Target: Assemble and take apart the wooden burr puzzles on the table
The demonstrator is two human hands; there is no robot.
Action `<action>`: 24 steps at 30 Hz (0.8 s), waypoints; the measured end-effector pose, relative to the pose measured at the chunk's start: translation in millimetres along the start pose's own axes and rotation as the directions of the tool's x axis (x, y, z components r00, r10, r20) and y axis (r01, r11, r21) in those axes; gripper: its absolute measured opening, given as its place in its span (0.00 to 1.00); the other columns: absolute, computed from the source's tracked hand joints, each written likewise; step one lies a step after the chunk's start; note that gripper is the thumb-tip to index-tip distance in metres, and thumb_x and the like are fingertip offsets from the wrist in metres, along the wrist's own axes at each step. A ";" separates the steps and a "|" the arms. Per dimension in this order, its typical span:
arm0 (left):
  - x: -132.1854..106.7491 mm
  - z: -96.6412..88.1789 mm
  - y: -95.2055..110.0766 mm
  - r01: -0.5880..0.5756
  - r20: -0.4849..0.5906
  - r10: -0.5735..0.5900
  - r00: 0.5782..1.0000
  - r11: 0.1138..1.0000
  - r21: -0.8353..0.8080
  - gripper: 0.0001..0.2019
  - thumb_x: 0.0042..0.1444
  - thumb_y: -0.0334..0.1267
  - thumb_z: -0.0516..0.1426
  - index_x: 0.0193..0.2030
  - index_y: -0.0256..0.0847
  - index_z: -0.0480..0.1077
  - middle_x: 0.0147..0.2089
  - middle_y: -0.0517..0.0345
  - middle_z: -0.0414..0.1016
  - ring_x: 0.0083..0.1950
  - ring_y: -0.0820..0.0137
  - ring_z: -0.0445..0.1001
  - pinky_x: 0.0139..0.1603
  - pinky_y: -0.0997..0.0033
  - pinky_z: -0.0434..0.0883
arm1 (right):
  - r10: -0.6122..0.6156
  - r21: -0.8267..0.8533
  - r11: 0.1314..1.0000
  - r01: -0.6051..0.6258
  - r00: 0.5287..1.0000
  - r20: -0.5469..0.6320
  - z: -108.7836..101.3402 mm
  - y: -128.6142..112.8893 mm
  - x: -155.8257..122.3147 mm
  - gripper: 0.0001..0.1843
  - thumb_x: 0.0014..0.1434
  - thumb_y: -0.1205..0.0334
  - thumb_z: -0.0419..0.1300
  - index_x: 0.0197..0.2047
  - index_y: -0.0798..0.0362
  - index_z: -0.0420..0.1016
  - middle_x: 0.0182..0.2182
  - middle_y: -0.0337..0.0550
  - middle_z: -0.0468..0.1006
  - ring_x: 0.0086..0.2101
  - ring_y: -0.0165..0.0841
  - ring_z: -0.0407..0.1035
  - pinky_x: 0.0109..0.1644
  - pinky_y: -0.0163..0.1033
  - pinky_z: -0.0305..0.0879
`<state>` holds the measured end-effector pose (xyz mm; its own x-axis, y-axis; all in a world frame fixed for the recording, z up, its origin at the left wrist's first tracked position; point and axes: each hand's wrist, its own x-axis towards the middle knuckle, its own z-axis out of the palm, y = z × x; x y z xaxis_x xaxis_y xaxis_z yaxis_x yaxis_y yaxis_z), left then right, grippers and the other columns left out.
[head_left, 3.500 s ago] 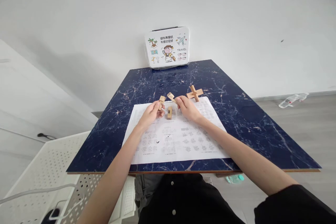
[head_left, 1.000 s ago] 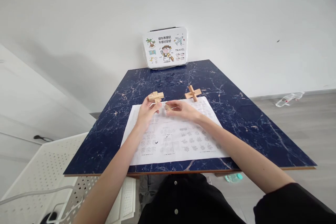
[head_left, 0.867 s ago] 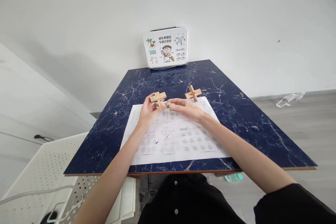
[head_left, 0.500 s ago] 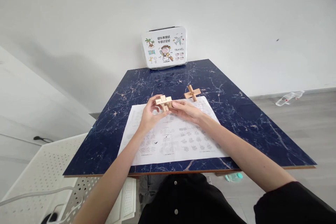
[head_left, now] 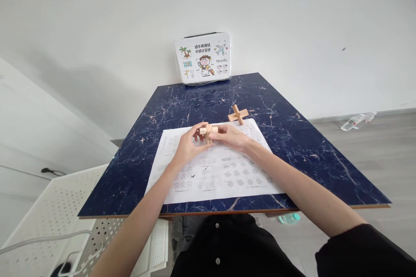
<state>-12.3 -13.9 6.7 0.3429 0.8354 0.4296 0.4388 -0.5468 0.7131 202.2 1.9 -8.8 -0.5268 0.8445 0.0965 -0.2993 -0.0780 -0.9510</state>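
Between both hands, just above the printed sheet (head_left: pixel 208 186), is a pale wooden interlocking puzzle (head_left: pixel 209 130) made of notched blocks. My left hand (head_left: pixel 190 143) holds it from the left, fingers behind and thumb at its lower front. From the right, my right hand (head_left: pixel 230 135) grips it, thumb across its front face. Parts of the puzzle are hidden by the fingers. Another wooden puzzle (head_left: pixel 238 114), cross-shaped and assembled, rests at the sheet's top right edge, apart from both hands.
The sheet lies on a dark blue marbled table (head_left: pixel 286 130). A white cartoon-printed case (head_left: pixel 205 59) leans against the wall at the back. To the lower left stands a white perforated rack (head_left: pixel 48 212) with a cable. Plastic bottles (head_left: pixel 354 122) lie on the floor at right.
The held puzzle has been turned and has moved slightly right and down. My right thumb has shifted onto its front. The cross-shaped puzzle stays where it was.
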 end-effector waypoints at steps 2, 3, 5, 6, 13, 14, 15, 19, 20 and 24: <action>-1.0 1.2 0.8 0.006 0.029 -0.006 1.000 1.000 -0.004 0.33 0.53 0.42 0.74 0.65 0.51 0.72 0.55 0.53 0.81 0.42 0.67 0.77 0.45 0.65 0.76 | 0.009 -0.018 1.000 -0.009 1.000 -0.003 2.5 1.1 -0.2 0.26 0.54 0.49 0.78 0.53 0.50 0.85 0.50 0.49 0.85 0.49 0.41 0.78 0.58 0.48 0.74; -1.0 1.8 0.7 0.014 0.026 -0.014 1.000 1.000 -0.011 0.34 0.52 0.42 0.74 0.65 0.51 0.72 0.54 0.53 0.81 0.42 0.66 0.76 0.45 0.64 0.76 | 0.001 -0.017 1.000 -0.001 1.000 -0.001 4.0 1.4 0.0 0.25 0.55 0.48 0.77 0.52 0.50 0.85 0.50 0.49 0.85 0.50 0.42 0.78 0.57 0.48 0.75; 0.2 2.9 -0.3 0.044 0.003 -0.044 0.999 0.998 -0.044 0.35 0.51 0.44 0.74 0.65 0.50 0.72 0.51 0.53 0.81 0.40 0.66 0.76 0.44 0.64 0.76 | -0.031 -0.006 0.999 0.031 0.999 -0.011 7.1 1.5 1.0 0.23 0.58 0.44 0.75 0.50 0.50 0.84 0.50 0.50 0.85 0.50 0.42 0.78 0.58 0.49 0.75; 1.2 3.3 -0.9 0.064 -0.010 -0.065 0.998 0.995 -0.078 0.35 0.51 0.45 0.75 0.65 0.49 0.71 0.49 0.53 0.81 0.39 0.66 0.76 0.44 0.63 0.76 | -0.044 -0.006 0.999 0.044 0.999 -0.029 8.5 1.4 1.8 0.23 0.60 0.42 0.73 0.50 0.50 0.83 0.50 0.50 0.84 0.50 0.42 0.78 0.58 0.49 0.75; 8.2 3.0 -1.2 0.162 -0.039 -0.189 0.981 0.916 -0.367 0.35 0.49 0.44 0.75 0.62 0.43 0.71 0.49 0.52 0.81 0.40 0.66 0.80 0.45 0.64 0.78 | -0.231 -0.329 0.933 0.149 0.947 -0.226 13.3 4.9 2.5 0.22 0.65 0.39 0.65 0.50 0.47 0.73 0.49 0.48 0.81 0.39 0.37 0.79 0.44 0.44 0.78; 8.2 2.9 -1.3 0.177 -0.021 -0.201 0.979 0.904 -0.390 0.35 0.48 0.43 0.75 0.62 0.43 0.71 0.49 0.51 0.81 0.41 0.65 0.80 0.46 0.64 0.78 | -0.264 -0.396 0.904 0.162 0.939 -0.219 13.3 5.3 1.5 0.21 0.66 0.39 0.65 0.49 0.47 0.73 0.49 0.47 0.81 0.37 0.36 0.78 0.41 0.43 0.76; 8.1 2.9 -1.6 0.195 0.002 -0.212 0.977 0.892 -0.408 0.36 0.48 0.43 0.76 0.63 0.43 0.70 0.50 0.51 0.82 0.42 0.65 0.80 0.47 0.63 0.78 | -0.289 -0.458 0.873 0.168 0.934 -0.208 13.2 5.3 0.4 0.20 0.67 0.39 0.64 0.49 0.46 0.72 0.48 0.46 0.80 0.35 0.36 0.77 0.39 0.42 0.75; 6.3 3.4 -4.4 0.231 0.066 -0.225 0.972 0.872 -0.432 0.37 0.48 0.42 0.76 0.64 0.44 0.70 0.53 0.50 0.81 0.44 0.64 0.81 0.50 0.60 0.78 | -0.366 -0.666 0.724 0.180 0.919 -0.149 11.6 2.4 -2.8 0.15 0.72 0.44 0.57 0.47 0.47 0.71 0.39 0.43 0.79 0.31 0.36 0.72 0.38 0.42 0.67; 5.9 3.5 -5.0 0.228 0.070 -0.220 0.973 0.873 -0.431 0.37 0.48 0.42 0.76 0.64 0.44 0.71 0.54 0.49 0.81 0.44 0.64 0.81 0.50 0.59 0.79 | -0.395 -0.709 0.679 0.191 0.909 -0.133 11.1 1.4 -3.1 0.14 0.73 0.46 0.56 0.46 0.47 0.71 0.36 0.43 0.78 0.32 0.36 0.71 0.38 0.42 0.66; 5.4 3.3 -5.3 0.210 0.078 -0.196 0.978 0.875 -0.437 0.36 0.48 0.42 0.76 0.63 0.46 0.71 0.55 0.50 0.80 0.45 0.63 0.80 0.50 0.59 0.79 | -0.491 -0.797 0.558 0.230 0.866 -0.094 10.5 -1.5 -3.3 0.17 0.74 0.46 0.54 0.36 0.48 0.68 0.31 0.41 0.73 0.32 0.36 0.66 0.39 0.41 0.61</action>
<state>-10.0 -6.7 3.4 0.3144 0.9192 0.2372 0.0927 -0.2784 0.9560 196.0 -6.4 -4.6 -0.2347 0.8195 0.5228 0.3456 0.5731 -0.7430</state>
